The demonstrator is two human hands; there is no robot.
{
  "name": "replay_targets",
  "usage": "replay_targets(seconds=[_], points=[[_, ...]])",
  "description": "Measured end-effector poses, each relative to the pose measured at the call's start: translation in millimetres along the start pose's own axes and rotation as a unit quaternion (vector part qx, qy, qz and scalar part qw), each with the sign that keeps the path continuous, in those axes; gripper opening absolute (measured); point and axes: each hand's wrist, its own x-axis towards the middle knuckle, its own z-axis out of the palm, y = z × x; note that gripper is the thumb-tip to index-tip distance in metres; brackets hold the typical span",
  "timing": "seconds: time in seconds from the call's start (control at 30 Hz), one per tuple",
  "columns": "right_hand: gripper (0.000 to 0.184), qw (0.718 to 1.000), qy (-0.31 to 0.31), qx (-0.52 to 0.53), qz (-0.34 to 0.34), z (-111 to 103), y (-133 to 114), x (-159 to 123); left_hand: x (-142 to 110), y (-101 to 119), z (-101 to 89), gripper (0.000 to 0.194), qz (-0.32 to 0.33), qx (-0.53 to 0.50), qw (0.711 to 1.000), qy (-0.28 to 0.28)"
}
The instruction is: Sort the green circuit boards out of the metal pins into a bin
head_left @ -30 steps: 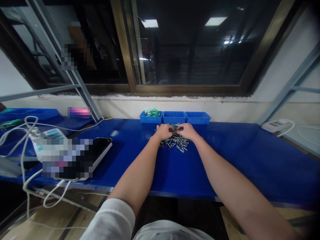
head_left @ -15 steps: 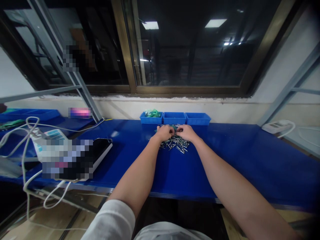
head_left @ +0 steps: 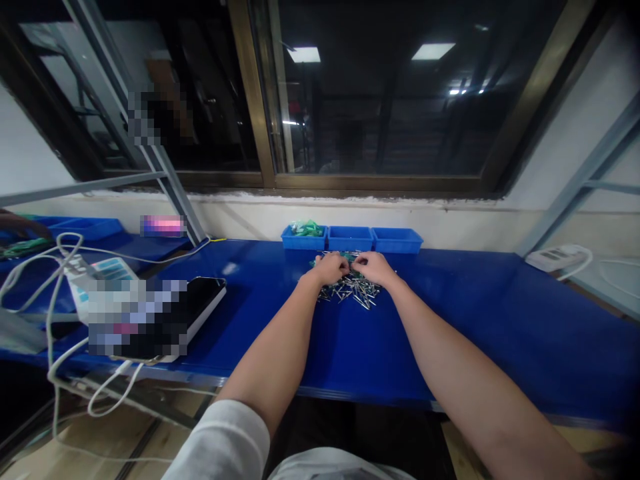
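1. The pins point(head_left: 357, 292), a loose heap of thin silvery pieces, lie on the tabletop between and below the two hands, pointing every which way.
2. Green bits point(head_left: 349, 256) show among them at the back of the heap.
3. The left hand point(head_left: 331, 269) is over the heap's left side, fingers curled inward; whether its grip is closed on anything cannot be told.
4. The right hand point(head_left: 374, 268) faces it from the heap's right side, thumb and fingers bent toward each other; what its grip holds, if anything, is too small to tell.
5. The fingertips of the two hands are near each other above the pins.
6. Just behind the heap, three blue bins stand in a row against the wall: left bin point(head_left: 304, 243), middle bin point(head_left: 350, 241), right bin point(head_left: 398, 243). Green packets point(head_left: 307, 229) fill the left one.
7. The tabletop point(head_left: 260, 300) is blue and glossy.
8. Well to the left, a phone point(head_left: 205, 295) lies tilted on a white block, near looping white cables.
9. At the far left edge, a co-worker's hand point(head_left: 23, 225), blurred, is above green pieces point(head_left: 25, 248).
10. A power strip point(head_left: 556, 257) lies at the right.
11. A dark window point(head_left: 400, 127) rises behind.
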Motion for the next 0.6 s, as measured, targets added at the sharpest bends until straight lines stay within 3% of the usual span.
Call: replay_targets(seconds=[0.3,0.6], points=[[0.015,0.993,0.015,0.083,-0.077,-1.8,-2.2,0.1,3.5,0.1,2.7,0.021,-0.012,-0.055,0.995,0.085],[0.03,0.995,0.062,0.077,-0.032,-2.1,4.9,4.6,5.9,-1.3,3.5,0.02,0.02,-0.22,0.964,0.145]])
